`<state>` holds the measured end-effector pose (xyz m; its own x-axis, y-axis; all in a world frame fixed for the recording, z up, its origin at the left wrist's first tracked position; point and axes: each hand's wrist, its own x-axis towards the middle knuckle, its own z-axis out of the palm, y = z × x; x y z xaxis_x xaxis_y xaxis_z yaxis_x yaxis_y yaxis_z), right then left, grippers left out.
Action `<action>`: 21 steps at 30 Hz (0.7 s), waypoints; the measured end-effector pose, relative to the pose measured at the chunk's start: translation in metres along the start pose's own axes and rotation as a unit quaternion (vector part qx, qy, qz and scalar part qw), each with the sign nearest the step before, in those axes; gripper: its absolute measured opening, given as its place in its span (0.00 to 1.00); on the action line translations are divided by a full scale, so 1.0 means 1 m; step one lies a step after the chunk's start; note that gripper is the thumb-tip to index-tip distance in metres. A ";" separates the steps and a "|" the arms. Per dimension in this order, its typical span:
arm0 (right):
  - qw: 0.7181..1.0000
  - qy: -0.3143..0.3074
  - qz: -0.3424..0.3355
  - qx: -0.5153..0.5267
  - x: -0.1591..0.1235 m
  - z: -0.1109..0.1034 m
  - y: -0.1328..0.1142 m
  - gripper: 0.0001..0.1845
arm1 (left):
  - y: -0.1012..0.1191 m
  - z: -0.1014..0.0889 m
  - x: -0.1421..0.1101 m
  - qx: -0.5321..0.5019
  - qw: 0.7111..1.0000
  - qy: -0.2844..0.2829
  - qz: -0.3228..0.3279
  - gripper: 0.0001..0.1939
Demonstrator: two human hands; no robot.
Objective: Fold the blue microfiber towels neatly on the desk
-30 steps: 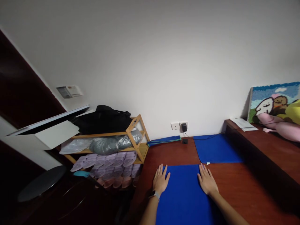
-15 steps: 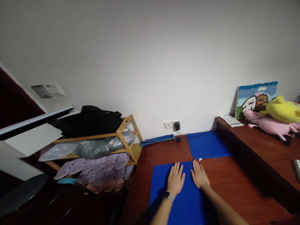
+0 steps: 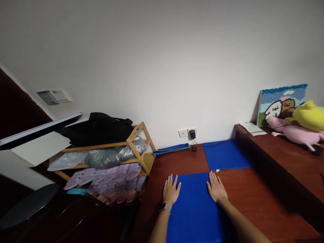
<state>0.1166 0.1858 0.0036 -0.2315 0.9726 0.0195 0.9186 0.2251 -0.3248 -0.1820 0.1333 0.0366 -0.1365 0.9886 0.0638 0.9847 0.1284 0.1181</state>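
A blue cloth (image 3: 193, 206) lies spread flat on the reddish-brown wooden table (image 3: 258, 199). My left hand (image 3: 171, 191), with a watch on its wrist, rests palm down at the cloth's far left corner, fingers stretched out. At the far right corner my right hand (image 3: 217, 189) lies flat too, its fingers extended over the cloth's edge. Neither hand grips anything. Beyond the right hand a second blue cloth (image 3: 225, 157) lies flat, with a small white tag (image 3: 217, 170) at its near edge. A folded blue cloth with green edging (image 3: 172, 149) sits along the wall.
A black plug (image 3: 192, 134) is in the wall socket, its cord crossing the second cloth. On the left stands a wooden rack (image 3: 141, 158) with slippers (image 3: 111, 173) and a black bag (image 3: 101, 130). A raised desk at right holds a pink plush toy (image 3: 293, 131) and a picture (image 3: 283, 101).
My left hand has slid left across the cloth, from near its middle to its far left corner. The right hand has stayed at the right corner. The view has shifted slightly.
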 end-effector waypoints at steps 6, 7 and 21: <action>1.000 -0.003 0.005 -0.024 0.005 0.002 -0.002 0.39 | -0.018 0.002 0.004 0.014 1.000 -0.002 0.003 0.31; 1.000 -0.005 0.001 -0.026 0.006 0.001 -0.004 0.39 | -0.018 0.003 0.005 0.014 1.000 0.002 0.002 0.31; 1.000 -0.005 0.003 0.012 0.003 0.003 -0.006 0.38 | 0.044 0.005 0.007 -0.008 0.994 0.057 0.098 0.31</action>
<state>0.1093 0.1875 0.0025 -0.2298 0.9732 0.0086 0.9120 0.2184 -0.3473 -0.1387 0.1463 0.0374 0.0445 0.9790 0.1989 0.9920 -0.0669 0.1071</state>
